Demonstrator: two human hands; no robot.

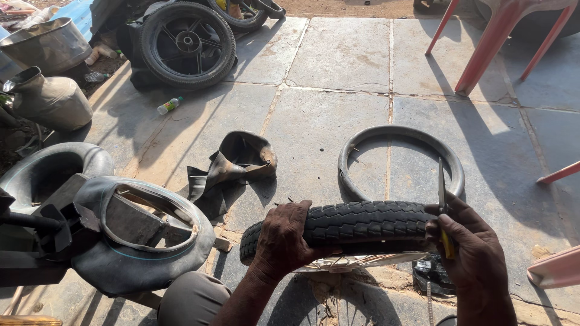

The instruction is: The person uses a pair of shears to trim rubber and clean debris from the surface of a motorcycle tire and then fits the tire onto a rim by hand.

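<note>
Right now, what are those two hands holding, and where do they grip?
The left hand grips the tyre over its tread. The right hand holds a thin tool by its yellow handle.

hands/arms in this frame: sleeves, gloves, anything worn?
Both bare. Left hand and right hand have no gloves, and no rings or watch show. Both forearms are uncovered as far as the frame edge, no sleeves in view. The hands look dusty and work-worn, with grime in the creases. No markings or bands visible.
</note>
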